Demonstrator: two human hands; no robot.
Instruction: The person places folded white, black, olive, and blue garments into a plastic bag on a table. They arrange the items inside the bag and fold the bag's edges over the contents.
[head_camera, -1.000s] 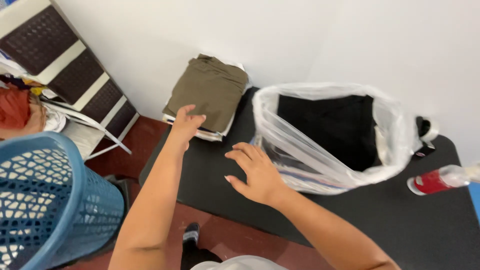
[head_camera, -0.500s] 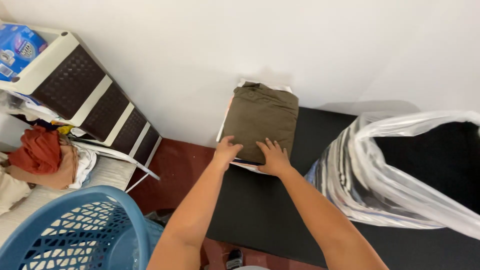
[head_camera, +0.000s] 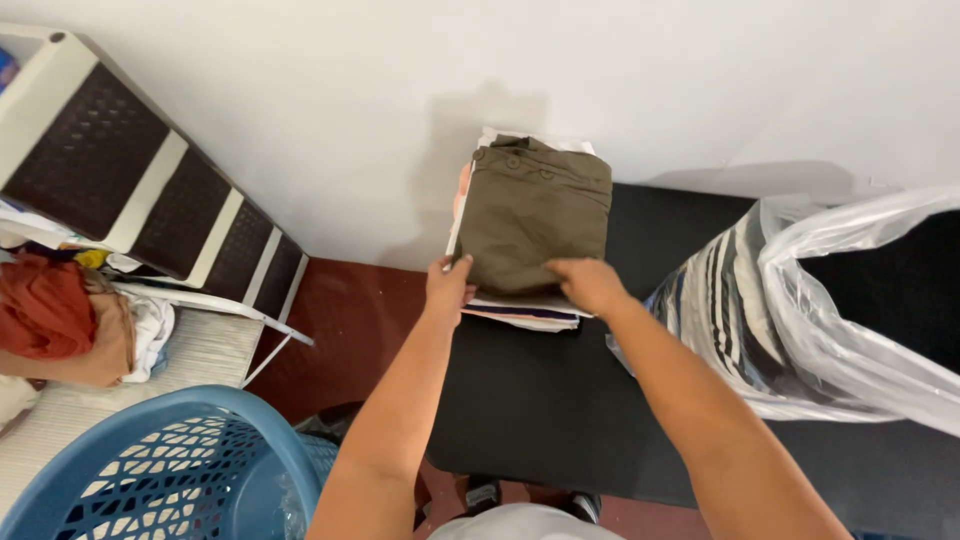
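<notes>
— At far left, what is standing against the wall?

— A white shelf unit with dark panels (head_camera: 130, 190) is leaning there, with a heap of red and tan clothes (head_camera: 60, 320) lying below it. A blue laundry basket (head_camera: 170, 470) is sitting at the lower left, beside the person's left elbow, likely kept within reach.

— And the left hand?

— The left hand (head_camera: 448, 290) is gripping the near left corner of the stack of folded clothes (head_camera: 525, 235). Its fingers are closed on the edge, thumb on top, apparently to keep the layers from sliding apart.

— Where is the stack sitting?

— It is resting on the black table (head_camera: 540, 400), at the far left corner, pushed close to the white wall. An olive-brown folded garment (head_camera: 535, 215) is lying on top, with lighter pieces showing beneath.

— The right hand?

— The right hand (head_camera: 590, 285) is pressing on the near right edge of the stack, fingers curled together over the olive cloth; whether they are reaching underneath, I cannot tell.

— Anything further right?

— A clear plastic bag (head_camera: 830, 310) is standing open on the table, just beside the right forearm, holding striped fabric.
</notes>
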